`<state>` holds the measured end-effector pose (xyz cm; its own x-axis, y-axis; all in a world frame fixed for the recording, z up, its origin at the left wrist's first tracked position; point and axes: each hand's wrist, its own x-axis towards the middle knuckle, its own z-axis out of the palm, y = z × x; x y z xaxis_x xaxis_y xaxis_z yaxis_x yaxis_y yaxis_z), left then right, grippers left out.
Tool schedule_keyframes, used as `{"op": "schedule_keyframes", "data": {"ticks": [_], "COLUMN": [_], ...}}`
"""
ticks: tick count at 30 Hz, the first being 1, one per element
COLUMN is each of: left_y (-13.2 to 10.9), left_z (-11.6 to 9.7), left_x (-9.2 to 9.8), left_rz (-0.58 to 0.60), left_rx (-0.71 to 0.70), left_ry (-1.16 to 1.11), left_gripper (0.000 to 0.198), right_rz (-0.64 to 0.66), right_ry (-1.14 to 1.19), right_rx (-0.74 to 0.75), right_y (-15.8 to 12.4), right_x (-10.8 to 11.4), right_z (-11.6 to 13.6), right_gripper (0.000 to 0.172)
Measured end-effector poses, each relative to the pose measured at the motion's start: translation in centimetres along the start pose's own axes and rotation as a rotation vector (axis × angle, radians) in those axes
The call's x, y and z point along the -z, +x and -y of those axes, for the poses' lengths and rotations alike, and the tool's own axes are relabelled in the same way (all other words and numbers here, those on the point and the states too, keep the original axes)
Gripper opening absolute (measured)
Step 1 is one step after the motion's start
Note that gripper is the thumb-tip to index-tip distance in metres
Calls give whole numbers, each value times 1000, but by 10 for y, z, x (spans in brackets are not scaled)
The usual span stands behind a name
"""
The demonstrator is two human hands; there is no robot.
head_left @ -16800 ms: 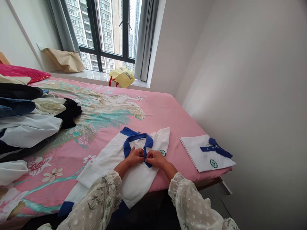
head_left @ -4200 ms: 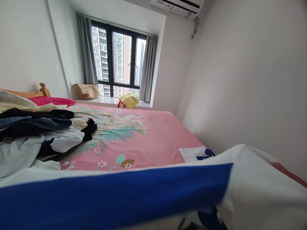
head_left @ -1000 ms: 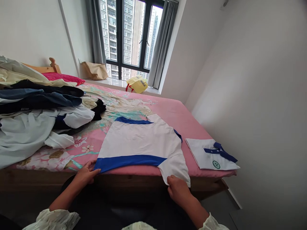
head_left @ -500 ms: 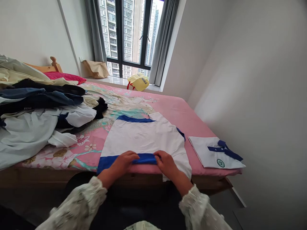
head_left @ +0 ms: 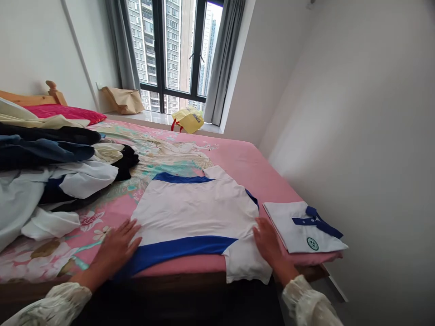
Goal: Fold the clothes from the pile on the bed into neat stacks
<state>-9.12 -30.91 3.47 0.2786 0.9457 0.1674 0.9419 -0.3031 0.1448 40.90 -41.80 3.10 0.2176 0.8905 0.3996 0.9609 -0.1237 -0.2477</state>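
Observation:
A white shirt (head_left: pixel 193 210) with blue side panels lies spread out on the bed, one sleeve hanging over the front edge. At its left end, my left hand (head_left: pixel 117 246) rests with fingers outstretched, touching the hem area by the blue panel. On the opposite side, my right hand (head_left: pixel 268 240) lies against the shirt's right edge near the sleeve, its fingers extended and partly hidden by the hand itself. Right of that hand is a folded white polo shirt (head_left: pixel 288 228) with a navy collar and a round green badge.
A heap of clothes (head_left: pixel 64 176) covers the bed's left side. Pink floral bedding (head_left: pixel 238 154) stretches back to the window sill, where a brown paper bag (head_left: pixel 124 100) and a yellow bag (head_left: pixel 188 120) stand. A wall (head_left: pixel 340 127) rises on the right.
My hands have let go of the blue panel at the front edge and moved apart to the shirt's left and right sides. The view has shifted slightly rightward.

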Motion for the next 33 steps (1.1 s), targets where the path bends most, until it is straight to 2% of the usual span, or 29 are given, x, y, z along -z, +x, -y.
{"op": "schedule_keyframes", "data": {"ticks": [1,3,4,5,7,10,13,16,19,22,25,29,31,33], "left_y": [9,20,22,22,17,14,32,69,116,168,224,292,317,336], "left_z": [-21,-62,-77,-87,-92,-82,-87,-121,-176,-236,-297,-369,-397,-417], "left_x": [0,-3,-7,-12,-22,-33,-27,-9,11,20,15,-5,-18,-30], "left_rz": [-1,28,50,70,92,100,112,129,113,139,199,268,325,396], "left_rx": [-95,-237,-270,-282,-266,-234,-152,-181,-390,-566,-596,-625,-631,-616], "left_ry": [-55,-153,-183,-199,-205,-177,-174,-310,-465,-456,-402,-341,-292,-221], "left_gripper": [48,48,48,49,52,56,53,47,42,39,39,40,39,37], "right_rz": [-18,53,108,133,95,-22,83,233,264,272,273,264,275,273], "right_ry": [31,74,74,51,-19,-46,100,201,191,231,270,283,291,300], "right_rx": [78,311,378,345,113,-303,-487,-527,-530,-560,-578,-593,-613,-633], "right_y": [4,8,7,5,-2,-8,0,16,25,22,15,9,8,7], "right_x": [-4,-15,-20,-25,-27,-18,-5,1,1,0,-4,-19,-28,-36], "right_z": [25,65,75,77,57,1,-34,-35,-25,-21,-24,-33,-39,-42], "right_gripper": [42,43,42,40,38,45,47,39,33,30,28,31,29,27]}}
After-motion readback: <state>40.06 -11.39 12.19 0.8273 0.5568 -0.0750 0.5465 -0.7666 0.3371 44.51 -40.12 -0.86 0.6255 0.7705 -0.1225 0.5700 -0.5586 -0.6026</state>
